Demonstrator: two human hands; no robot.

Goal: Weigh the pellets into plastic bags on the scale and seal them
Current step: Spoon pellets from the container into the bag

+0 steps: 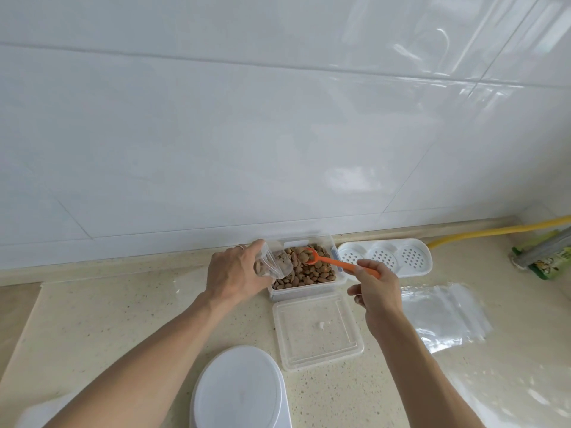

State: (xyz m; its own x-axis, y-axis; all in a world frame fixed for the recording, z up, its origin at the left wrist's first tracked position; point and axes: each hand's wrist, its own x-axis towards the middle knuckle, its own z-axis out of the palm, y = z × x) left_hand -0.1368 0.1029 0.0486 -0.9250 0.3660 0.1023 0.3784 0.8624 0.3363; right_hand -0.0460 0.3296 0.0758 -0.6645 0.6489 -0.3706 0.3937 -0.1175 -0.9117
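Fingers [247, 251] of left hand [234, 273] curled round small plastic bag [272, 264], pinching it near the open mouth and holding it tilted over the left edge of the container; a few pellets apparently inside already, exact amount unclear through the film. Fingers of right hand [375, 288] closed on the handle end of orange scoop [327, 260], bowl loaded and resting among pellets [306, 267] in clear container [336, 257] against the tiled wall.

Handling, as judged: bag thin, limp, slick, apt to fold shut or slip; best held at the stiffer zip strip with the mouth kept spread. Pellets small, hard, dry, light singly, prone to roll and scatter if tipped fast. Scoop rigid and light; grip far back on the handle gives reach but less control at the bowl.

Outward: container lid [318, 329] lying flat just in front of the container. White scale [241, 387] nearer the body, platform bare, well apart from the bag, so weighing not yet begun. Spare bags [448, 316] stacked flat right of the lid. White perforated tray [384, 256] just beside the container on the right. Yellow hose [494, 231] along the wall beyond.
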